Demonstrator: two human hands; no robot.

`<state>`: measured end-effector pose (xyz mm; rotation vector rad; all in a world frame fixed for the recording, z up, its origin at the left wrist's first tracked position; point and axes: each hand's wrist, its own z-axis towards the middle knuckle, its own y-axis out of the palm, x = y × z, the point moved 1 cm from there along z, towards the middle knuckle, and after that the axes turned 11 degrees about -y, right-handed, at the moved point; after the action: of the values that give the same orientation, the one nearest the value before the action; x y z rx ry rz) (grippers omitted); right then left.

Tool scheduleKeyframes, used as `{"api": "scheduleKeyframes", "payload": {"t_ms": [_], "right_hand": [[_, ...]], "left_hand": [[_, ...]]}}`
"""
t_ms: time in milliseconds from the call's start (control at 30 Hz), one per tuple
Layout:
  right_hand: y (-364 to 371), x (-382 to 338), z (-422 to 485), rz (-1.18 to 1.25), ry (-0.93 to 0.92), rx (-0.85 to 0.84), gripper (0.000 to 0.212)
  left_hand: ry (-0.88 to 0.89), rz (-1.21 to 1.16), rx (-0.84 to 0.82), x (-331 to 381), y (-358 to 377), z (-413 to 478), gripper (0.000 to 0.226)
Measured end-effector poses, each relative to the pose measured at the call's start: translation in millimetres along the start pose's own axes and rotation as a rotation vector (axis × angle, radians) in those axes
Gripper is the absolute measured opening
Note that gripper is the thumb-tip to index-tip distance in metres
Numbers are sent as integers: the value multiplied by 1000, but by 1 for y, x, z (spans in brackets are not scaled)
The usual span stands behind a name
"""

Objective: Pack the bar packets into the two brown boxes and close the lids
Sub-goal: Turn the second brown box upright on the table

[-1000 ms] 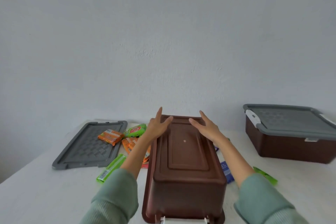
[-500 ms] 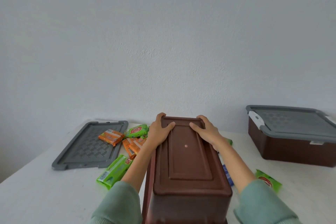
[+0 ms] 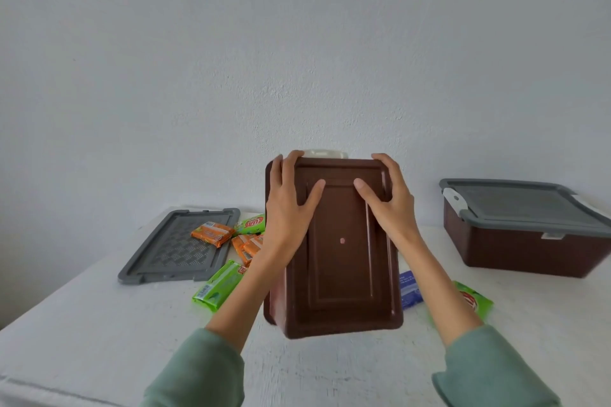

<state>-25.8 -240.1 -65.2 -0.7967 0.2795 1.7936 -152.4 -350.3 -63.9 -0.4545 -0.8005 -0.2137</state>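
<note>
A brown box (image 3: 340, 261) is held up off the table, tilted so its underside faces me. My left hand (image 3: 287, 205) grips its upper left corner, fingers curled over the far edge. My right hand (image 3: 386, 201) grips the upper right corner the same way. A white latch (image 3: 325, 153) shows above the box's top edge. Bar packets lie on the table behind it: orange packets (image 3: 211, 233), a green packet (image 3: 253, 224), a long green packet (image 3: 220, 284), a blue packet (image 3: 408, 287) and a green packet (image 3: 472, 299) at the right. Some packets are hidden by the box.
A loose grey lid (image 3: 180, 246) lies flat at the left with an orange packet on it. A second brown box (image 3: 529, 241) with its grey lid on stands at the right. The white table (image 3: 82, 324) meets a plain wall at the back.
Both hands have slid to the box's far corners and gripped them. The box has been lifted off the table and tipped up, uncovering more packets on the table.
</note>
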Motion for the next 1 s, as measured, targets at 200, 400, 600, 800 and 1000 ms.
{"api": "scheduleKeyframes", "payload": {"t_ms": [200,400,600,800,1000], "right_hand": [[6,-15,-25,43,-104,172,36],[4,-37,-14,8,-11,92,15],[-15,-36,51,-12,298,-199,61],[-10,-35,50,-58,385,-289,76],[-11,-45,37,-82,376,-246,68]], "left_hand": [[120,-95,41,-10,-8,-27,49],[97,-196,43,-8,-30,-33,42],[-305,-155,-108,18,-59,40,64],[-407,38,-218,20,-45,37,59],[-360,64,-208,25,-49,27,52]]}}
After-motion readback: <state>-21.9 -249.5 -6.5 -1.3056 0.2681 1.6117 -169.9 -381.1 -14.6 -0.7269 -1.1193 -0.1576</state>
